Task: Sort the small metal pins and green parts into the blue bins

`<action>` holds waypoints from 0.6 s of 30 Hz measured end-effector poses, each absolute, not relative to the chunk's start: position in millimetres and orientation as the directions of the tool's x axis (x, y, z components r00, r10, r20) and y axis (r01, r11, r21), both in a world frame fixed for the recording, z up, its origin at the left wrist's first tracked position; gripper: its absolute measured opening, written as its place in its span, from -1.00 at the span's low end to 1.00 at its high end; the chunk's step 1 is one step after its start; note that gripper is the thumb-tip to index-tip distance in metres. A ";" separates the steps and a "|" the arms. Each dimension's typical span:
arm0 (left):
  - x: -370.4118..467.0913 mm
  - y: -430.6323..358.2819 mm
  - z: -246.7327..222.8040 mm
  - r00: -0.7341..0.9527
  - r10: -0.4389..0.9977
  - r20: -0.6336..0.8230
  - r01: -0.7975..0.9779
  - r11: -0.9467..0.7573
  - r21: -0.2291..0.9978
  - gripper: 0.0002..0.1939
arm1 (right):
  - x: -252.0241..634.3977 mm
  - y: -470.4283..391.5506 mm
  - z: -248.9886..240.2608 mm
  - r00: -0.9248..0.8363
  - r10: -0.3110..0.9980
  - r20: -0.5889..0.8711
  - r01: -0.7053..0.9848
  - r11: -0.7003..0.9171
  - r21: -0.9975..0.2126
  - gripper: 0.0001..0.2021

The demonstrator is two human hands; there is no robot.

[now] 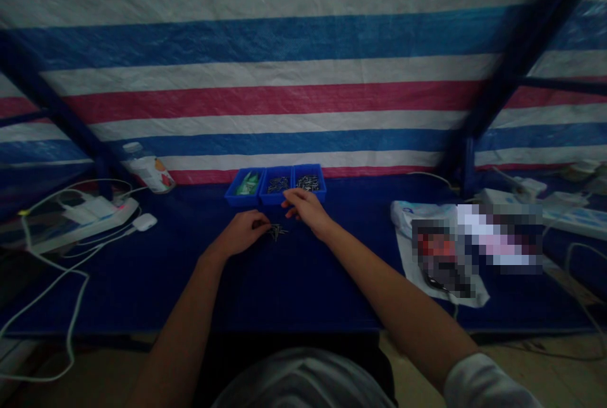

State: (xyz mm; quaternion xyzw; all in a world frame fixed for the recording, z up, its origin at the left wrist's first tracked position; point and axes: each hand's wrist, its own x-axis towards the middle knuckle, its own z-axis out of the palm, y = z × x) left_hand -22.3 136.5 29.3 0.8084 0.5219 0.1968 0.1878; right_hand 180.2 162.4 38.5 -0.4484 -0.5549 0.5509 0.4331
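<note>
A small loose pile of thin metal screws (277, 231) lies on the dark blue tabletop. My left hand (243, 232) rests at the pile's left edge, its fingers curled and pressed together; whatever is between the fingertips is hidden. Just in front of the bins, my right hand (306, 209) hovers with its fingers loosely bent and apart, and nothing shows in them. Behind the hands stand three small blue bins side by side. The left bin (229, 197) holds green-and-white packets; the middle bin (271, 200) and the right bin (323, 188) hold many small dark metal pieces.
A bottle (150, 171) stands at the back left, near a power strip (88, 224) with white cables. At right lies a white plastic bag (403, 221) beside blurred-out items. Another power strip (569, 221) lies farther right. A striped tarpaulin (303, 104) hangs behind the blue table (303, 294).
</note>
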 end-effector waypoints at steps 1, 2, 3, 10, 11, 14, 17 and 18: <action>-22.2 136.6 29.7 0.372 0.919 0.128 0.771 -0.382 0.510 -0.79 | 179.8 162.5 36.8 -0.222 0.975 0.028 0.099 0.051 -0.994 -0.82; -22.1 136.8 30.1 0.368 0.920 0.135 0.771 -0.383 0.508 -0.79 | 179.6 162.3 34.8 -0.232 0.969 0.080 0.190 0.126 -0.974 -0.84; -21.9 137.0 30.6 0.364 0.919 0.148 0.771 -0.387 0.506 -0.78 | 179.7 161.7 32.7 -0.259 0.956 0.136 0.275 0.208 -0.938 -0.85; -17.9 137.3 34.3 0.288 0.910 0.299 0.727 -0.411 0.550 -0.79 | 183.4 155.4 26.3 -0.475 0.841 0.259 0.477 0.494 -0.727 -0.85; -17.2 137.0 35.0 0.277 0.910 0.310 0.720 -0.410 0.560 -0.79 | 183.6 155.6 26.2 -0.475 0.840 0.261 0.475 0.495 -0.728 -0.85; -15.7 135.8 36.7 0.243 0.913 0.329 0.693 -0.401 0.599 -0.78 | 183.1 157.4 25.9 -0.465 0.838 0.287 0.445 0.501 -0.742 -0.86; -14.7 135.0 37.5 0.214 0.916 0.340 0.673 -0.390 0.629 -0.74 | 180.8 157.8 25.6 -0.442 0.822 0.360 0.405 0.541 -0.737 -0.80; -14.3 134.8 37.6 0.212 0.915 0.342 0.669 -0.391 0.632 -0.73 | 179.8 157.4 25.6 -0.439 0.811 0.388 0.386 0.560 -0.733 -0.75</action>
